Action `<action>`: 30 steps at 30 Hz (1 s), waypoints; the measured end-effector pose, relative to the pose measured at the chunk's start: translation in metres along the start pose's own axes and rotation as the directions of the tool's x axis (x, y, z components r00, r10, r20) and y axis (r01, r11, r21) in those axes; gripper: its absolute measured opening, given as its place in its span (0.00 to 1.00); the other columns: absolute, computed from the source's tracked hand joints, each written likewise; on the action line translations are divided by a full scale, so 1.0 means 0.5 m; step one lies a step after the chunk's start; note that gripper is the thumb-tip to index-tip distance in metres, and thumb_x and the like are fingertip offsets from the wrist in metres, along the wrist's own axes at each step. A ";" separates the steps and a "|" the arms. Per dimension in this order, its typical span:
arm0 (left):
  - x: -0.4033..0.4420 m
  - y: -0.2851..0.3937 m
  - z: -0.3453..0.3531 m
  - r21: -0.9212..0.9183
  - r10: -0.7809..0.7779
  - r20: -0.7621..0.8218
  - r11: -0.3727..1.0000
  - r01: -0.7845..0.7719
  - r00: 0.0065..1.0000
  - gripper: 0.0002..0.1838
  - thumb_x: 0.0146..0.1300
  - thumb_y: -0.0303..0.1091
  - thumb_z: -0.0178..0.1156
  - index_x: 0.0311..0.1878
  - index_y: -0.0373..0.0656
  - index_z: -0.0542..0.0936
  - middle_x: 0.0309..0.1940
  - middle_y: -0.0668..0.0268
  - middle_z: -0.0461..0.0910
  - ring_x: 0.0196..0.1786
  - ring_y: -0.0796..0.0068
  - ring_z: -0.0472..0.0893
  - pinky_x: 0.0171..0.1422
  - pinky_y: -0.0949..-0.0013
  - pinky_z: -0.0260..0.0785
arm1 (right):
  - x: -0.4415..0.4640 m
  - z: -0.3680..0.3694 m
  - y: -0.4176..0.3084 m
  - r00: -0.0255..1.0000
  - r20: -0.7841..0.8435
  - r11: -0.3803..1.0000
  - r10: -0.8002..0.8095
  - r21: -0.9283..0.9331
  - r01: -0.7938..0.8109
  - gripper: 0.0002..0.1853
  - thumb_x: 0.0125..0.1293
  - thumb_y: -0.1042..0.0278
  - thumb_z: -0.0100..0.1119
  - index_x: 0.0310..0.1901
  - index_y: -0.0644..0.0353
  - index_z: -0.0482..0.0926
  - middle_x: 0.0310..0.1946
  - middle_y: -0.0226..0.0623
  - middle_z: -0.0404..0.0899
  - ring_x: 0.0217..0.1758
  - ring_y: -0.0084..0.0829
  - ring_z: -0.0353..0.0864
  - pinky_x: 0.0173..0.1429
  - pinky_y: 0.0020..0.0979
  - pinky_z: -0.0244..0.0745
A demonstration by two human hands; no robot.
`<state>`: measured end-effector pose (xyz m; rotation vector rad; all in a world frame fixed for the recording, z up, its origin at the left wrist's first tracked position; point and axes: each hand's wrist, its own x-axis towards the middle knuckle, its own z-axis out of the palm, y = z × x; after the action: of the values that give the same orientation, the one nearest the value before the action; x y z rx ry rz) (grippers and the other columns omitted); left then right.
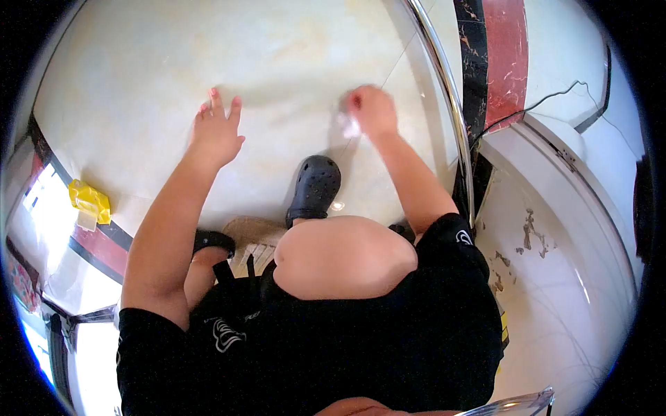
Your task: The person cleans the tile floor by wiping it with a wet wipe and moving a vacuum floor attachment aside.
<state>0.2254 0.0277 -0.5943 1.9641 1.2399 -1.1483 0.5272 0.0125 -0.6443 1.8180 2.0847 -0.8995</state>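
My left hand [217, 133] is over the pale floor [291, 55] with its fingers spread and nothing in it. It is apart from or lightly touching the floor; I cannot tell which. To the right, my right hand [375, 111] is closed on a crumpled white tissue [349, 126], low against the floor. Motion blurs this hand and the tissue. A black clog [320, 182] is on my foot, between and below the two hands. My other clog [216, 243] shows partly under my left arm.
A curved chrome rail [444, 76] runs along the right side. Beyond it are a black and red floor border [505, 62], a thin black cable [538, 104] and a white curved panel [590, 194]. A yellow soft pack [90, 201] lies at the left.
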 end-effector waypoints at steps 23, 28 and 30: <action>0.012 -0.003 0.024 0.041 0.019 -0.037 0.999 -0.017 0.999 0.45 0.60 0.47 0.59 0.74 0.45 0.44 0.69 0.31 0.39 0.66 0.34 0.60 0.69 0.51 0.57 | 0.072 -0.025 -0.011 0.967 -0.255 0.995 -0.015 0.095 0.040 0.05 0.56 0.65 0.56 0.29 0.52 0.81 0.33 0.38 0.79 0.40 0.41 0.77 0.45 0.41 0.71; 0.008 -0.002 0.014 0.053 0.011 -0.025 0.999 -0.010 1.000 0.46 0.60 0.48 0.58 0.74 0.45 0.44 0.69 0.31 0.38 0.67 0.35 0.59 0.69 0.51 0.56 | 0.099 -0.024 0.040 0.861 -0.490 0.982 0.135 0.181 -0.051 0.06 0.54 0.65 0.59 0.35 0.48 0.81 0.35 0.32 0.79 0.42 0.36 0.76 0.48 0.39 0.70; 0.011 -0.003 0.014 0.022 0.013 0.017 1.000 -0.013 1.000 0.46 0.60 0.48 0.58 0.74 0.45 0.43 0.69 0.31 0.37 0.68 0.35 0.58 0.70 0.51 0.55 | 0.073 -0.015 0.043 0.884 -0.467 1.000 -0.002 0.025 0.016 0.08 0.54 0.65 0.60 0.37 0.46 0.81 0.36 0.30 0.78 0.43 0.34 0.76 0.49 0.38 0.69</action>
<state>0.2224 0.0254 -0.6023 1.9714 1.2090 -1.1750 0.5417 0.0473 -0.6649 2.2173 2.3581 -0.5246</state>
